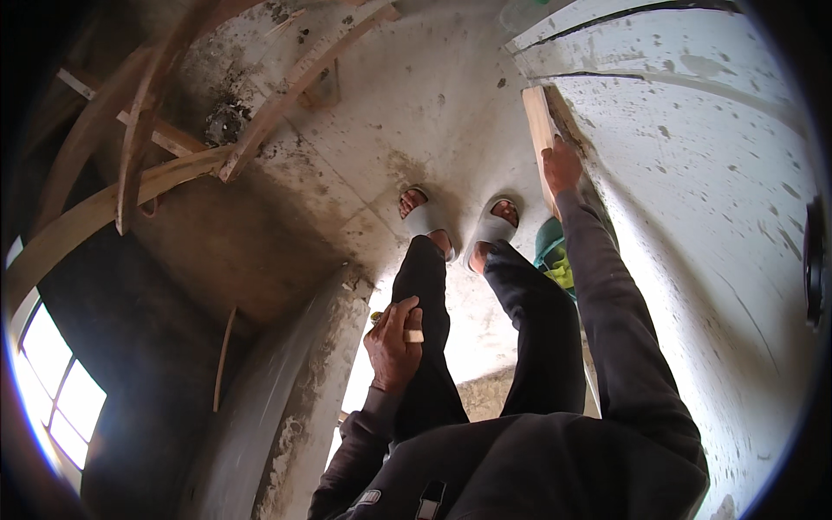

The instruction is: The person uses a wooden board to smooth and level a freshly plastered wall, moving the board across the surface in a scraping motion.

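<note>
My right hand reaches out along the right wall, its fingers closed on the side of a pale wooden board. The board is long and narrow, close beside the wall. In front of my left leg, my left hand is closed in a fist. A short pale piece, wood-like, sticks out of one side of the fist, and a small yellowish bit shows at the other. My fingers hide the rest, so its kind is not clear.
Beside my right forearm stands a green container with a yellow-green thing in it. Several wooden strips cross at the upper left. A worn wall edge rises at my left, a spotted white wall at my right.
</note>
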A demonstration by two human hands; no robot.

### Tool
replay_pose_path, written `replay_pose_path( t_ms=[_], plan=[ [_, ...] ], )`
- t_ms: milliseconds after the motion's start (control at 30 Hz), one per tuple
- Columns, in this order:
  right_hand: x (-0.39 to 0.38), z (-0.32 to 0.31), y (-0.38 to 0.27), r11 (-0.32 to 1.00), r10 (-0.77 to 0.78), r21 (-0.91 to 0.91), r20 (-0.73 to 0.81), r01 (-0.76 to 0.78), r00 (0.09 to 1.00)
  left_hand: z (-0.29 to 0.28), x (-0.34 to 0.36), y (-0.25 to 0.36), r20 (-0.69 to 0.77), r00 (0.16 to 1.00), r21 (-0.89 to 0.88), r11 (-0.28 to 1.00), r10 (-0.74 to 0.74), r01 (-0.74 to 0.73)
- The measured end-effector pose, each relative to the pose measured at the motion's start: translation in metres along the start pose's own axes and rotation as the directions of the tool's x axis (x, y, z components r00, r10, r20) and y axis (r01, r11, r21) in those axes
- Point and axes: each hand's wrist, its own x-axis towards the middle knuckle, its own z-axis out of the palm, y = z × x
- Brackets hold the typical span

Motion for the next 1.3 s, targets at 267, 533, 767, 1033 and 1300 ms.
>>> replay_pose_path(
  t_ms=[267,533,767,1033,1300],
  plan=[
    [0.026,0.061,-0.025,0.995,0.079,0.06,-0.039,-0.076,0.996,-0.011,0.012,-0.008,0.018,0.998,-0.043,0.997,-0.061,0.061],
    [0.007,0.107,-0.128,0.935,0.007,0.354,0.002,-0.007,1.0,-0.02,0.017,-0.017,0.057,0.99,-0.026,0.991,-0.131,0.133],
    [-0.004,0.082,-0.191,0.929,-0.209,0.326,0.067,0.176,0.976,-0.022,0.019,-0.022,0.029,0.992,-0.057,0.991,-0.123,0.125],
    [0.016,0.086,-0.142,0.991,-0.13,0.038,0.077,0.128,0.988,-0.023,0.021,-0.027,-0.016,0.992,-0.082,0.989,-0.122,0.12],
    [-0.015,0.044,-0.23,0.692,-0.712,0.203,0.353,0.693,0.607,-0.02,0.017,-0.023,0.011,0.993,-0.092,0.988,-0.122,0.122]
  ],
)
